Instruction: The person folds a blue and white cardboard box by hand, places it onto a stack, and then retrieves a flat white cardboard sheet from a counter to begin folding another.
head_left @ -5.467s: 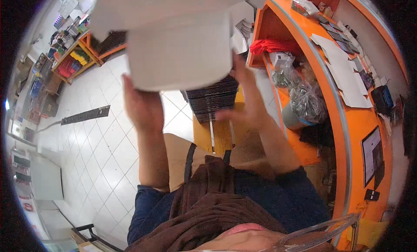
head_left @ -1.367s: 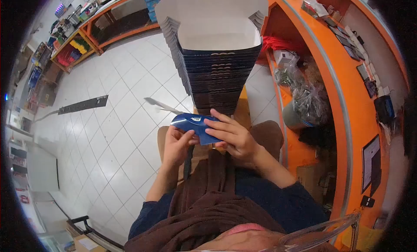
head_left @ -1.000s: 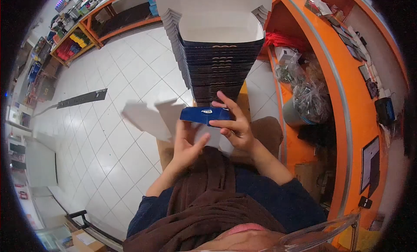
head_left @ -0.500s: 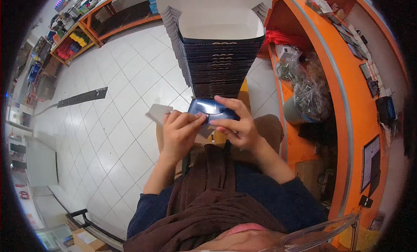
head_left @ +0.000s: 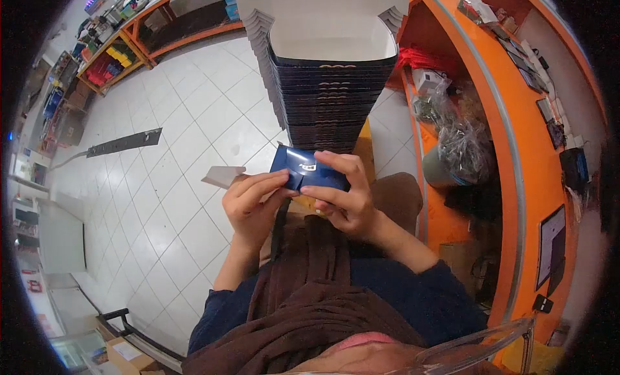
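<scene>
Between my two hands is a small, glossy dark blue cardboard box (head_left: 294,160), with a small white label on its face. My left hand (head_left: 253,199) pinches its left lower edge between thumb and fingers. My right hand (head_left: 351,195) grips the right side, fingers spread over the top and along the lower edge. A pale flap (head_left: 224,176) sticks out to the left behind my left hand and looks like part of the same box. Just beyond the box rises a tall stack of nested open cartons (head_left: 332,94), dark outside and white inside.
On the right runs an orange counter (head_left: 510,149) with shelving beneath it. A bin (head_left: 439,165) with clear plastic wrap (head_left: 468,149) stands there. To the left, a dark power strip (head_left: 124,143) lies on the white tiled floor (head_left: 187,123). An orange bench (head_left: 187,40) is at the back.
The blue box has turned and moved slightly left and down, bringing its white label into view. Both hands shifted with it, and the pale flap now reaches further left.
</scene>
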`<control>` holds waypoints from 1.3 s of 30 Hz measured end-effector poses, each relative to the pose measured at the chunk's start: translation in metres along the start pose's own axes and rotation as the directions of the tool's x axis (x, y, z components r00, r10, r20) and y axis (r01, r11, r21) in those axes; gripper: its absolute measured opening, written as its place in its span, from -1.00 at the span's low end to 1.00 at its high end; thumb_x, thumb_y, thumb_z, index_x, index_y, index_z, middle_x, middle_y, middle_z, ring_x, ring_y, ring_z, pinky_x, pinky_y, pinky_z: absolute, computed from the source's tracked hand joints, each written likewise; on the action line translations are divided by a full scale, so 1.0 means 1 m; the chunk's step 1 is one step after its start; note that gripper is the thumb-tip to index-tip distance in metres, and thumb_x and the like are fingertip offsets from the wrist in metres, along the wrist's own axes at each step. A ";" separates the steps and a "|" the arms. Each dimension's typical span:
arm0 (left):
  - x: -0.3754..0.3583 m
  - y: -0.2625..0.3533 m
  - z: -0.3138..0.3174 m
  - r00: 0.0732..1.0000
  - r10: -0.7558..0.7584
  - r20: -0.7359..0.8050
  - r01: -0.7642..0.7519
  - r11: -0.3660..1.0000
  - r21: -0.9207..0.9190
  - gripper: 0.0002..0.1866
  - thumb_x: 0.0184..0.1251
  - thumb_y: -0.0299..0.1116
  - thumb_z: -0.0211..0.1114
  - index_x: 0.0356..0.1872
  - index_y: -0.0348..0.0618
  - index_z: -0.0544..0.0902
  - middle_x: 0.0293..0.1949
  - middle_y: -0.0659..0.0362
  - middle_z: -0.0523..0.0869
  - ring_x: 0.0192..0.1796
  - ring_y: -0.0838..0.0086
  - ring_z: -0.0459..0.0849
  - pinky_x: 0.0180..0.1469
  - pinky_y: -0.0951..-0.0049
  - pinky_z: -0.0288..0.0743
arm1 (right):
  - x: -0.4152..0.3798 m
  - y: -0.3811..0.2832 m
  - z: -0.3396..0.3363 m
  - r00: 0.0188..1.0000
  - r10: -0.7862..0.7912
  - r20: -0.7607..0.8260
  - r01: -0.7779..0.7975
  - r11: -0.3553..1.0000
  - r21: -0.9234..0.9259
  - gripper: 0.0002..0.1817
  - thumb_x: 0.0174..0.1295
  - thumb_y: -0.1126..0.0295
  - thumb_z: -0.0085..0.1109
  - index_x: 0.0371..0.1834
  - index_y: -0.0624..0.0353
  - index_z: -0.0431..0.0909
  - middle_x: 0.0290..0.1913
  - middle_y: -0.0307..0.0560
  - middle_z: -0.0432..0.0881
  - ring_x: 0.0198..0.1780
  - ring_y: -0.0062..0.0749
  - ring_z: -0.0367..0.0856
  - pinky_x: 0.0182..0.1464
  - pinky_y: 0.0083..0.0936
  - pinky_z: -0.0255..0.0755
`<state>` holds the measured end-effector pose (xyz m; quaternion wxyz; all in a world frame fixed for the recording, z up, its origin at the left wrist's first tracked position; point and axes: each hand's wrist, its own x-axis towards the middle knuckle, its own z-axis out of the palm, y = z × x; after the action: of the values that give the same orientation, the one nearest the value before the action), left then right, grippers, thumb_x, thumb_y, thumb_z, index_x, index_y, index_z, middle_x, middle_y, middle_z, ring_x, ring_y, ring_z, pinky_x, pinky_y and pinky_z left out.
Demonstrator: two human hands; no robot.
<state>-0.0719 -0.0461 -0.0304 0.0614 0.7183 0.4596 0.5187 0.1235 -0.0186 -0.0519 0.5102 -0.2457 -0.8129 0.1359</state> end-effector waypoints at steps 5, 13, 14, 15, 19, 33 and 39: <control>-0.004 -0.006 -0.007 0.997 0.054 0.054 -0.052 0.998 -0.029 -0.78 -0.19 -0.48 0.53 -0.46 -0.24 0.67 -0.20 0.02 0.74 -0.24 0.37 0.73 -0.19 0.48 0.59 | -0.004 -0.001 0.001 0.999 0.039 -0.003 -0.039 0.998 0.043 -0.76 0.21 0.16 0.20 -0.09 -0.14 0.68 0.22 0.04 0.40 0.22 -0.05 0.32 0.20 -0.18 0.23; -0.040 -0.019 0.017 0.910 0.402 -0.106 -0.385 0.911 0.148 -0.16 -0.23 0.04 0.59 0.12 -0.06 0.41 0.20 -0.06 0.41 0.20 -0.01 0.46 0.14 0.17 0.44 | -0.004 0.001 0.010 0.968 0.085 -0.238 -0.050 0.987 0.150 -0.66 0.20 0.17 0.21 0.03 -0.04 0.58 0.35 0.17 0.10 0.27 -0.06 0.23 0.28 -0.13 0.17; -0.049 -0.021 0.018 0.958 0.287 0.014 -0.288 0.956 0.054 -0.19 -0.21 0.02 0.59 0.10 -0.06 0.42 0.16 -0.06 0.44 0.19 -0.01 0.46 0.12 0.18 0.45 | -0.002 0.002 0.010 0.960 0.087 -0.265 -0.046 0.986 0.159 -0.61 0.19 0.15 0.22 0.08 -0.03 0.54 0.36 0.18 0.06 0.27 -0.06 0.23 0.30 -0.13 0.16; -0.051 -0.015 0.021 0.974 0.175 0.143 -0.173 0.985 -0.023 -0.23 -0.20 0.00 0.59 0.07 -0.06 0.44 0.12 -0.05 0.46 0.18 0.00 0.47 0.10 0.19 0.45 | 0.000 0.003 0.011 0.953 0.088 -0.291 -0.040 0.985 0.168 -0.55 0.18 0.13 0.23 0.13 -0.03 0.49 0.36 0.19 0.03 0.27 -0.06 0.23 0.31 -0.12 0.14; -0.028 0.000 0.023 0.849 -0.121 0.515 0.098 0.993 0.071 -0.52 0.06 -0.35 0.44 0.00 -0.23 0.47 -0.07 -0.08 0.58 -0.03 0.05 0.59 -0.02 0.24 0.49 | 0.015 0.002 0.004 0.978 0.118 -0.174 -0.091 0.983 0.160 -0.12 0.06 -0.02 0.34 0.37 0.11 0.13 0.37 0.30 0.05 0.35 -0.05 0.20 0.35 -0.21 0.13; -0.058 -0.049 0.021 0.836 -0.509 0.203 0.341 0.193 -0.920 -0.50 0.34 -0.24 0.07 0.25 -0.24 0.31 0.16 0.02 0.50 0.20 0.23 0.48 0.30 0.13 0.28 | -0.013 0.019 0.040 0.869 0.346 0.355 -0.410 0.904 0.123 -0.33 0.17 0.57 0.08 0.39 -0.06 0.19 0.17 0.20 0.41 0.18 0.03 0.44 0.11 -0.24 0.44; -0.056 -0.024 0.018 0.672 -0.739 0.049 0.690 0.601 -0.403 -0.45 0.16 -0.36 0.39 0.17 -0.23 0.42 -0.09 0.13 0.66 -0.01 0.42 0.62 0.06 0.39 0.45 | 0.001 0.014 0.035 0.960 0.225 0.167 -0.254 0.949 0.186 -0.42 0.13 0.65 0.08 0.29 0.14 0.31 0.06 0.12 0.51 0.08 -0.03 0.53 0.09 -0.33 0.48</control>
<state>-0.0746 -0.0661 -0.0911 0.3764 0.4133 0.5985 0.5738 0.0958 -0.0049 -0.0734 0.4528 -0.2783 -0.7931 0.2975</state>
